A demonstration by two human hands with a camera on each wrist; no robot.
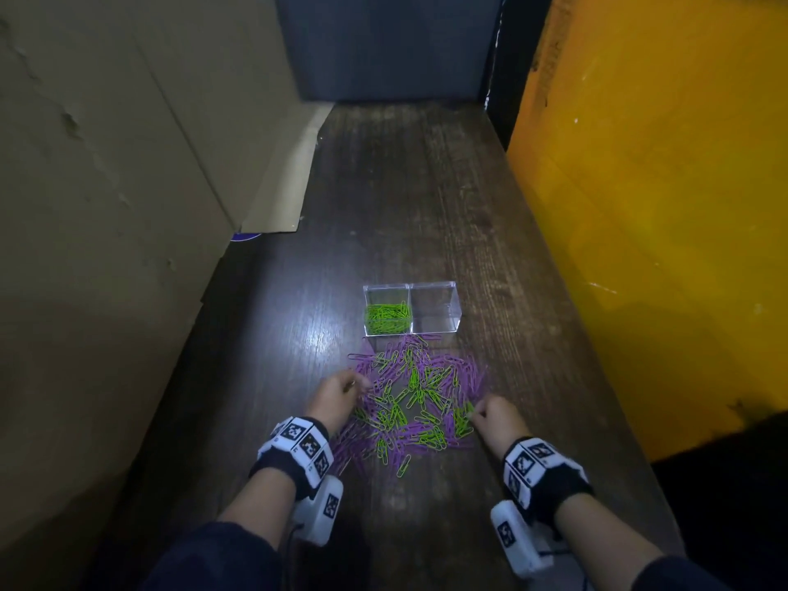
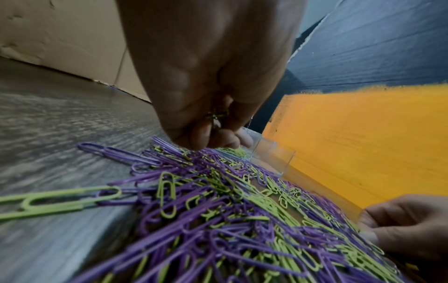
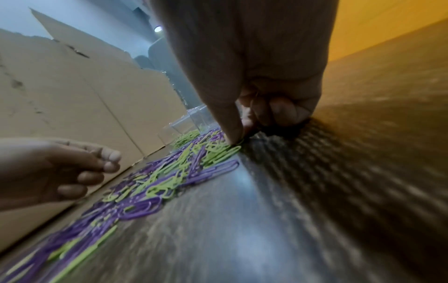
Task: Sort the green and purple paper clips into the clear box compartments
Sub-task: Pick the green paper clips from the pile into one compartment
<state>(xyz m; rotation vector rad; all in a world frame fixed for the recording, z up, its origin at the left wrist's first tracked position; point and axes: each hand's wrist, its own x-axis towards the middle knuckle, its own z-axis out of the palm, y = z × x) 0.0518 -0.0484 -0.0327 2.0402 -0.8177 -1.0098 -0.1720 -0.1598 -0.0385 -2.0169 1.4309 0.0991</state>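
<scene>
Head view: dark wood-grain worktop [image 1: 426,185], clear plastic two-compartment box [image 1: 455,307] near its middle. Left compartment holds a heap of green paper clips [image 1: 388,316]; right compartment looks bare. Mixed pile of green and purple paper clips [image 1: 420,403] lies just in front of the box, spread toward the person.

Left hand [image 1: 337,396] sits at the pile's left edge, fingers curled. Left wrist view shows a few green clips [image 2: 215,115] bunched inside the curled fingers [image 2: 201,137], fingertips down just above the pile.

Right hand [image 1: 494,418] is at the pile's right edge. Right wrist view: thumb [image 3: 232,130] and a fingertip pinch a green clip [image 3: 238,142] at the pile's edge, other fingers curled in.

Brown cardboard sheet [image 1: 106,142] stands on the left, yellow panel [image 1: 661,206] on the right.
</scene>
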